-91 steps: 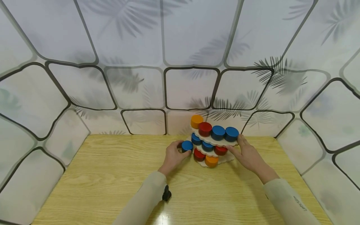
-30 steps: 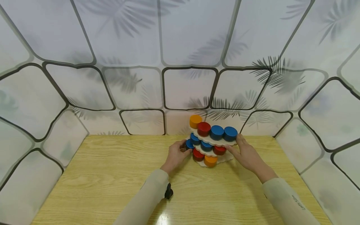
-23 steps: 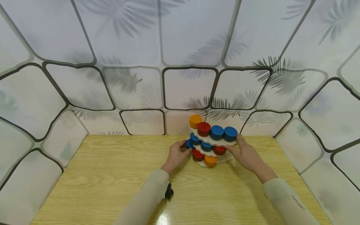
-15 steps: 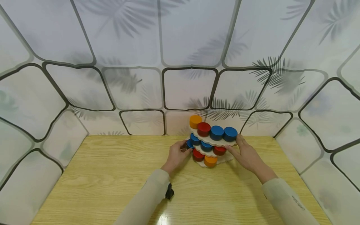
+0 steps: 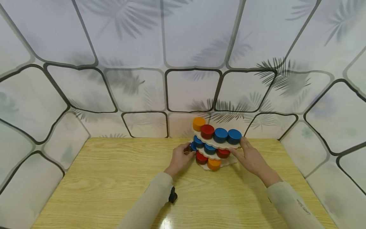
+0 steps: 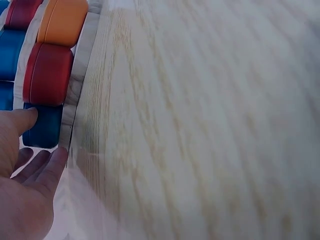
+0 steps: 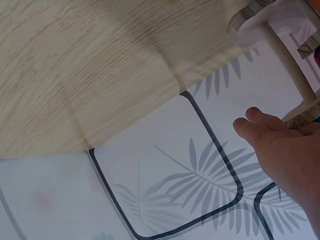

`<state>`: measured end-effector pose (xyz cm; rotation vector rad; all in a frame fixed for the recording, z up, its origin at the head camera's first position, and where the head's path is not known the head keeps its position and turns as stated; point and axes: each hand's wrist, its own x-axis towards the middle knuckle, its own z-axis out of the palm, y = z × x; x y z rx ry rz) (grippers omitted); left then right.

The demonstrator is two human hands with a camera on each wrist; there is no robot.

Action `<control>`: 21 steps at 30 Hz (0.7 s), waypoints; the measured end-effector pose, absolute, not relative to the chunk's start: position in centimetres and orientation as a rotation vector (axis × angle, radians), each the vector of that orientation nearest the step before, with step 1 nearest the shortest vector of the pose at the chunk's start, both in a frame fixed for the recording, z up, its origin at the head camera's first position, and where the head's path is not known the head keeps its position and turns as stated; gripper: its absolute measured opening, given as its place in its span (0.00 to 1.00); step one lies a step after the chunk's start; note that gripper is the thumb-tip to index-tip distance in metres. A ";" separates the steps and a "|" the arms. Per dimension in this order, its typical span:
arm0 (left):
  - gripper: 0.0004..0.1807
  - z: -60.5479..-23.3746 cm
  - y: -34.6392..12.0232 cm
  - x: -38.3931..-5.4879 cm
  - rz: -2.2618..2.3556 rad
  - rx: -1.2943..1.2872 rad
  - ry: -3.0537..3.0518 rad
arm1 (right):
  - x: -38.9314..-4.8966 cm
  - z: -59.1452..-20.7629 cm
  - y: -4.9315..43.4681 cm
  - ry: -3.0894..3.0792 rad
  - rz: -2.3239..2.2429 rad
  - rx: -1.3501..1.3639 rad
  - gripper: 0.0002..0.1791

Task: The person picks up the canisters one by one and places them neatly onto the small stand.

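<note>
A three-tiered wooden stand (image 5: 235, 146) with scalloped boards stands near the table's back edge, bearing red, blue and orange round blocks. My left hand (image 5: 178, 158) is at its left side, thumb and fingers around a blue block (image 6: 44, 129) on the bottom board. In the left wrist view that block lies right beside a red block (image 6: 49, 75), my thumb on its top edge and fingertips by the board's edge. My right hand (image 5: 250, 157) grips the right end of the top board. In the right wrist view a round post (image 7: 287, 60) joins the boards.
On the top board sit an orange block (image 5: 199, 123), a red block (image 5: 207, 131) and two blue ones. The middle board carries blue and red blocks. A patterned wall covering (image 5: 194, 89) rises close behind the stand. The table (image 5: 114, 178) is pale wood.
My left hand has moved right with the blue block, from just outside the stand to in under its left side. My right hand keeps its grip on the top board.
</note>
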<state>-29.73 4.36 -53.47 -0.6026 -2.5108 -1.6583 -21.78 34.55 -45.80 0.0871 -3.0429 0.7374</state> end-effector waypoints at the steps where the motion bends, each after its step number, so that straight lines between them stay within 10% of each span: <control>1: 0.27 -53.4 4.2 -29.7 -1.668 -0.587 -2.512 | -21.9 -45.8 34.5 -3.045 0.735 0.090 0.53; 21: 0.36 -49.1 -2.6 -29.1 -0.780 -0.664 -2.646 | -21.7 -43.1 36.5 -3.014 0.744 0.064 0.53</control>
